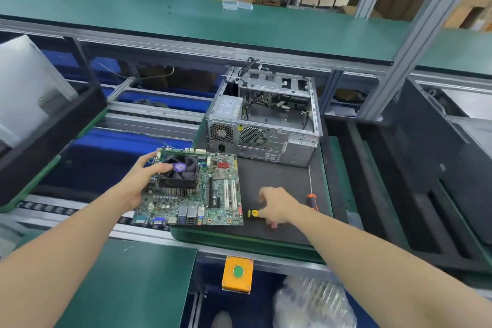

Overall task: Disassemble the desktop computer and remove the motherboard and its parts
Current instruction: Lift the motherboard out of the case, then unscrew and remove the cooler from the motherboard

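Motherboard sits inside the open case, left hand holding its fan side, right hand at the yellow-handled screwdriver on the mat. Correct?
No. The head view shows the motherboard out of the case, held in front of it by the left hand at its fan side; the right hand is at the yellow-handled screwdriver on the mat.

The left hand (143,184) grips the motherboard (213,200) at its left edge, thumb on the black cooler fan (179,169), and the board overhangs the near left corner of the dark-matted surface (282,176). The right hand (277,206) is curled over a yellow-handled tool (253,213) lying on the mat, though a firm grip cannot be made out. An orange-handled screwdriver (311,200) lies just right of that hand, and the opened metal computer case (266,128) stands at the far end.
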Demonstrator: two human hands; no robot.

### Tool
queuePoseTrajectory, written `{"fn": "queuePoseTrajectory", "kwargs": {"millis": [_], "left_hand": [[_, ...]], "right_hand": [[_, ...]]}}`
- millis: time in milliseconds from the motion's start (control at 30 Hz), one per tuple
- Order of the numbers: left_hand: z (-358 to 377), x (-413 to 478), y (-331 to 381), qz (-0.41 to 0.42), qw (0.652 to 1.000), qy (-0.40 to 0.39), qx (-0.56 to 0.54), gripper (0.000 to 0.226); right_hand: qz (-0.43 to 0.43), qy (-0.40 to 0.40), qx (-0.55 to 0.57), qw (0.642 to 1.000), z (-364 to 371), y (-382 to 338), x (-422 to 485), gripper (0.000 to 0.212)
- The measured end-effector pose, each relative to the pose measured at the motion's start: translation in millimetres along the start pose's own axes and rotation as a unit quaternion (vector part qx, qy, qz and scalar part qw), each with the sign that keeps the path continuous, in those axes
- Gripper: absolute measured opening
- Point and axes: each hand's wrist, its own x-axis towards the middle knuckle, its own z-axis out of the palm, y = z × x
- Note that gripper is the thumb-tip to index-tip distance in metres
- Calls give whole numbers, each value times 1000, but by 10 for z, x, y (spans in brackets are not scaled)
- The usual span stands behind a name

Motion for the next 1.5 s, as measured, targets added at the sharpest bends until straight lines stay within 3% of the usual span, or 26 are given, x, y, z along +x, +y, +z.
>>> {"fn": "queuePoseTrajectory", "kwargs": {"millis": [67, 167, 267, 400, 533, 733, 833, 900, 1067, 1167, 1300, 1400, 1500], "left_hand": [[-26, 93, -48, -3, 1000, -8, 11, 100], [-19, 196, -106, -14, 999, -30, 28, 98], [52, 289, -156, -18, 998, -56, 35, 96], [214, 359, -189, -14, 996, -71, 46, 83], [404, 378, -172, -7, 995, -85, 47, 92], [896, 367, -252, 0, 992, -119, 39, 86], [1157, 356, -329, 9, 994, -106, 25, 99], [1270, 359, -380, 20, 995, -97, 27, 104], [1277, 459, -491, 48, 992, -88, 76, 81], [1254, 503, -498, 50, 988, -103, 103, 79], [1283, 587, -474, 28, 986, -123, 113, 78], [1318, 616, -464, 19, 986, -107, 128, 75], [1370, 583, -469, 23, 988, -70, 138, 70]], "right_hand": [[36, -9, 103, 994, 223, 17, 52, 25], [85, 44, 204, 974, 343, -20, 127, 16], [114, 103, 214, 965, 416, -58, 120, 32], [162, 202, 195, 946, 396, -21, 77, 9], [172, 267, 293, 902, 273, 127, -26, 14], [209, 322, 241, 891, 224, 614, -151, 25], [247, 335, 209, 885, 197, 848, -177, 15], [256, 329, 179, 891, 202, 944, -166, 25], [235, 298, 175, 909, 297, 1029, -55, 31], [223, 318, 180, 904, 338, 1021, -21, 30], [193, 388, 160, 887, 304, 978, -52, 6], [111, 402, 197, 887, 249, 906, -92, 21], [55, 348, 194, 915, 206, 799, -121, 27]]}}
